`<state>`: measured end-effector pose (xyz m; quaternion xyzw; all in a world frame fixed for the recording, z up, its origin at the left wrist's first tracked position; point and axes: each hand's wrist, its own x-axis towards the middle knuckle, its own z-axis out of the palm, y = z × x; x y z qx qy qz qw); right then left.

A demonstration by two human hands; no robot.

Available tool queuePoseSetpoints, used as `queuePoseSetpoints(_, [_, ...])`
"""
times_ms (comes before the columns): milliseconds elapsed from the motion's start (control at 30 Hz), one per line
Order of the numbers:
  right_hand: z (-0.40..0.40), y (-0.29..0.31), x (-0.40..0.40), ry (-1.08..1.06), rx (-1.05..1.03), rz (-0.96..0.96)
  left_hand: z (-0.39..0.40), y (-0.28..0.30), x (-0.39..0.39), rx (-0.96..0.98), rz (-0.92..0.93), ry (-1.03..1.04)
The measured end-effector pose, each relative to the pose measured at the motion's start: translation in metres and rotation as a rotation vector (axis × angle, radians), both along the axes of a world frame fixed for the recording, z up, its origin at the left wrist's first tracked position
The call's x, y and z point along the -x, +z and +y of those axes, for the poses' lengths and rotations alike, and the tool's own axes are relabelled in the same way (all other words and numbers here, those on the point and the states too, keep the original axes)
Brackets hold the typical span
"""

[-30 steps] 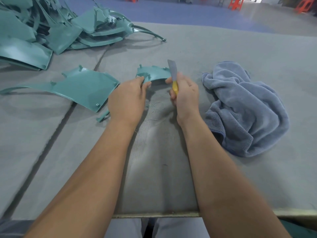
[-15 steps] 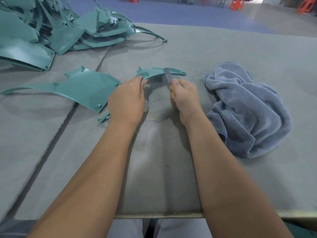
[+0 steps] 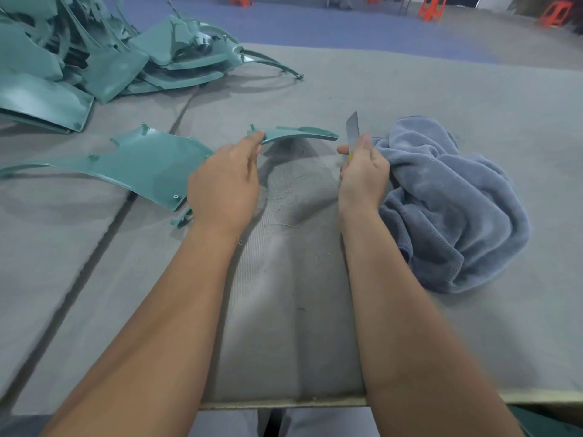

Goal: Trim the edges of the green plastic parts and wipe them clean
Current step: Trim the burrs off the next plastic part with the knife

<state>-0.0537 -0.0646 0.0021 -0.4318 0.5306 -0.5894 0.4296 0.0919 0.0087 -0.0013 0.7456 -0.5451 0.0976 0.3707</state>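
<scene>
The knife [image 3: 352, 129] has come off the small green part [image 3: 299, 134]; half a second ago its blade lay across the part's edge, and now it points up, just to the right of the part's tip, with a gap between them. The right hand [image 3: 362, 171] has its grip tight around the knife's yellow handle. The left hand [image 3: 225, 184] pinches the part by its left end and holds it up over the desk [image 3: 441, 326], flatter than before. Thin green shavings lie under it. That cut looks done, so the blue cloth [image 3: 457, 209] beside the right hand may be needed soon
</scene>
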Motion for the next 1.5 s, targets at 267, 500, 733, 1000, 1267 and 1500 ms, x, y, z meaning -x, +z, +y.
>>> queuePoseSetpoints(267, [-0.007, -0.006, 0.004, -0.033, -0.005, 0.138, 0.001, -0.002, 0.0, 0.023, -0.032, 0.003])
queuePoseSetpoints(500, [-0.011, -0.011, 0.004, -0.027, 0.049, 0.169, 0.001, -0.003, 0.001, 0.027, -0.047, 0.008])
queuePoseSetpoints(733, [-0.016, -0.013, 0.003, 0.007, -0.001, 0.184, 0.001, -0.004, 0.004, 0.024, -0.032, 0.025])
queuePoseSetpoints(1000, [-0.004, -0.007, -0.009, 0.18, -0.037, 0.065, 0.001, -0.004, 0.008, 0.0, -0.038, -0.031])
queuePoseSetpoints(1267, [-0.016, -0.015, -0.001, -0.009, -0.006, 0.164, 0.001, -0.006, 0.007, 0.039, -0.047, -0.022])
queuePoseSetpoints(1500, [-0.018, -0.014, 0.003, 0.087, -0.035, 0.089, -0.001, -0.007, 0.005, 0.047, -0.045, 0.016])
